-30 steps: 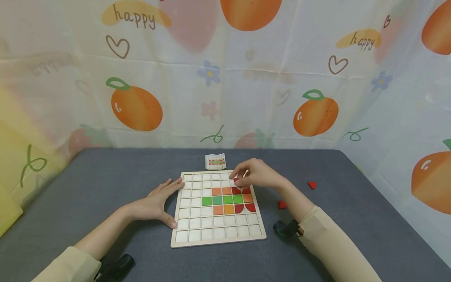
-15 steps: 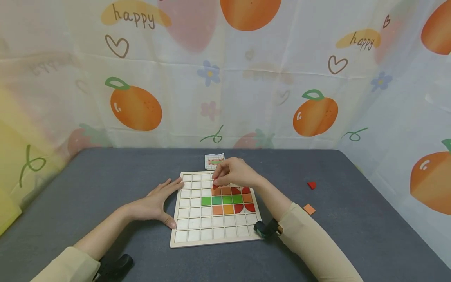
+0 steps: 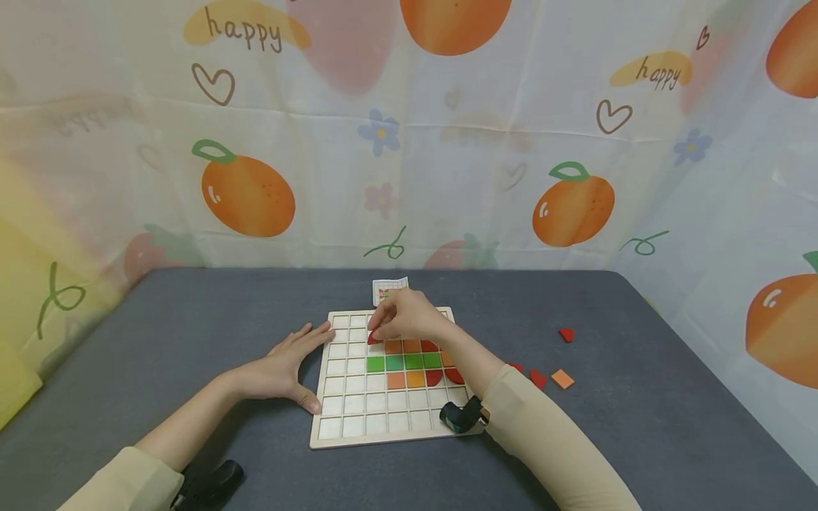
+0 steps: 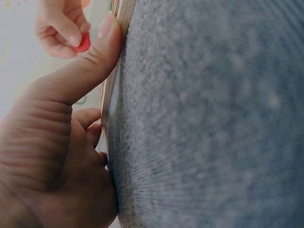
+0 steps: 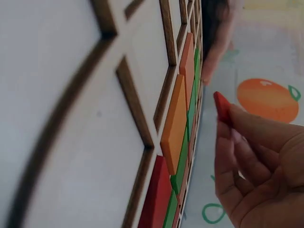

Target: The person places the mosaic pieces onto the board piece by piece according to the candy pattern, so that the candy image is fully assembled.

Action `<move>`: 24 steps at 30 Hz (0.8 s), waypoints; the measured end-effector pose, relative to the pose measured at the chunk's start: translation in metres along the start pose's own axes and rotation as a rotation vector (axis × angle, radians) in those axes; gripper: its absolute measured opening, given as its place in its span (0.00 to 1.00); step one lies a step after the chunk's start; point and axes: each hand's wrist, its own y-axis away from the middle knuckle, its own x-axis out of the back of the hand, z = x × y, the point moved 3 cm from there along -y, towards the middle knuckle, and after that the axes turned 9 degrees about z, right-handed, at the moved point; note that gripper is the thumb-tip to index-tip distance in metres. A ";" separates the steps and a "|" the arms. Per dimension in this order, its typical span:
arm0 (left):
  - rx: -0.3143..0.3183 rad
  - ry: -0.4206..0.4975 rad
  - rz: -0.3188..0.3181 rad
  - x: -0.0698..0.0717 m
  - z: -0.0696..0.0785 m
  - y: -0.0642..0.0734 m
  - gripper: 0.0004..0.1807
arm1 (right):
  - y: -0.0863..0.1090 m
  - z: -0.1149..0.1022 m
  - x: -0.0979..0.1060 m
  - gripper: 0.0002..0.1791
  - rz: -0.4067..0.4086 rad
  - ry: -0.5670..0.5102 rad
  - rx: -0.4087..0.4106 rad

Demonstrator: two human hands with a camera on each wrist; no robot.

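A light wooden grid board (image 3: 396, 442) lies on the table, with green, orange and red tiles in its middle and right cells. My left hand (image 3: 271, 370) rests at the board's left edge, thumb and fingers spread along it; the left wrist view has the thumb (image 4: 102, 47) on the rim. Over the upper part of the grid, my right hand (image 3: 409, 317) pinches a small red tile (image 5: 221, 108) between thumb and fingertips. In the right wrist view the tile is raised off the board. The right forearm covers part of the board's right side.
Right of the board lie an orange square tile (image 3: 562, 379), a red tile (image 3: 538, 380) and another red tile (image 3: 566, 335) farther back. A small printed pattern card (image 3: 383, 283) lies behind the board, partly hidden by the right hand. A fruit-print curtain (image 3: 409, 177) hangs behind the table.
My right hand has moved left across the top of the board with the red tile. Loose tiles beside the right forearm have come into view. The left hand stays put.
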 end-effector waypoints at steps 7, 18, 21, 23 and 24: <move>-0.004 0.002 0.001 0.000 0.000 -0.001 0.67 | -0.001 0.003 -0.004 0.05 -0.036 0.100 0.031; 0.004 0.003 0.006 0.000 0.001 0.000 0.68 | 0.000 0.002 -0.007 0.04 -0.046 0.125 0.032; 0.005 0.002 0.006 0.000 0.001 0.000 0.68 | 0.001 0.001 -0.007 0.04 -0.049 0.134 0.039; 0.005 0.002 0.006 0.000 0.001 0.000 0.68 | 0.002 0.000 -0.007 0.04 -0.054 0.131 0.042; 0.004 0.002 0.006 0.000 0.001 0.000 0.68 | 0.002 0.000 -0.007 0.04 -0.056 0.129 0.044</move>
